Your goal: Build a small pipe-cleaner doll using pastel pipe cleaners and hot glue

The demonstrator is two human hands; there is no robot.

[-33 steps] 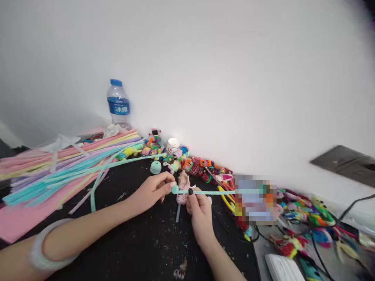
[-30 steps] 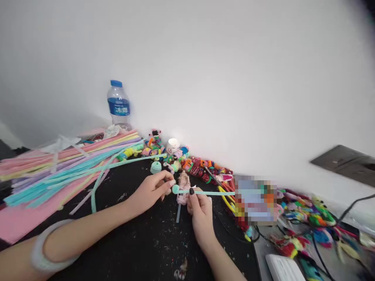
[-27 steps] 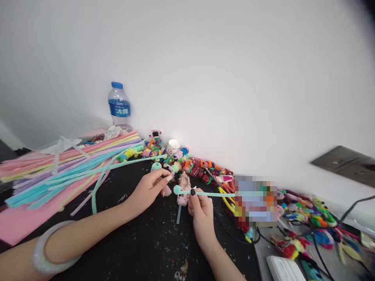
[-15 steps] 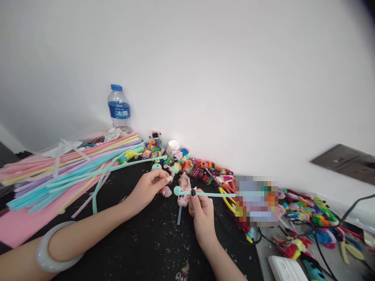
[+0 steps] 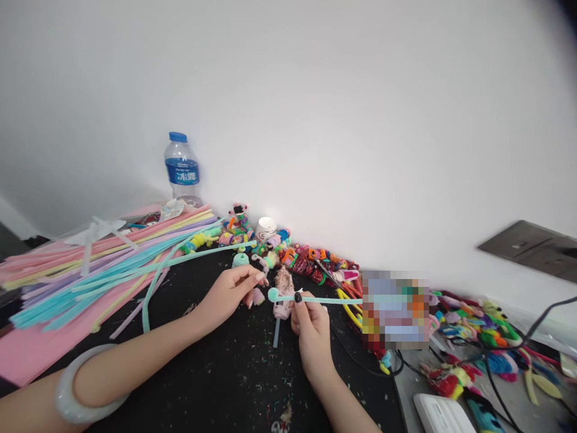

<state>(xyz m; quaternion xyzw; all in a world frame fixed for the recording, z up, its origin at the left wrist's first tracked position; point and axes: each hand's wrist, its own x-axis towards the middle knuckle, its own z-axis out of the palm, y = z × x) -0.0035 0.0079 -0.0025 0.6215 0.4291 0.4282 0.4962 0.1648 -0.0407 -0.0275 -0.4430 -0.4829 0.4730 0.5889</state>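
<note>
My right hand pinches a mint-green pipe cleaner between thumb and fingers. Its left end is wound into a small round coil; the strip runs level to the right into a blurred patch. To the left of the coil, my left hand is closed, thumb against the fingers, apart from the strip. Whether anything small is in it cannot be seen. Behind the coil lies a pale pink glue gun with a translucent glue stick sticking out toward me. A rolled mint-green coil lies beyond my left hand.
Bundles of pastel pipe cleaners spread across the left. A water bottle and a white paper cup stand by the wall. Colourful pipe-cleaner pieces line the back. Black cables and a white device lie at right.
My left hand has shifted very slightly, its fingers curling down a little. The right hand keeps its hold on the coiled pipe cleaner in nearly the same place.
</note>
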